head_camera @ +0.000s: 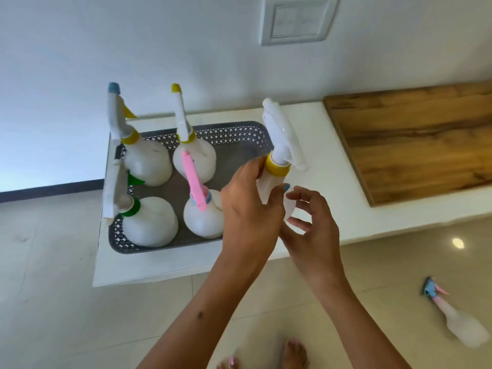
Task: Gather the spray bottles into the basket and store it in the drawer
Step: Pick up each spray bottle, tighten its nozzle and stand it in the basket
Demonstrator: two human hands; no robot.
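Left hand (247, 206) grips a yellow-collared spray bottle (277, 166) upright for the basket (234, 134) beside it; right hand (311, 222), half open, steadies it.

Bright, soft daylight, a glare spot on the floor tiles (458, 243), wide-angle bending, slight motion blur

The basket (241, 133) stands on the left part of the counter (314, 123), and four spray bottles stand upright in it, two behind and two in front. Right of them, over the basket's right end, a fifth bottle (277, 166) is between two hands. A board (415, 139) lies on the counter further right. One more bottle (458, 319) lies on the floor (53, 302), at the right.
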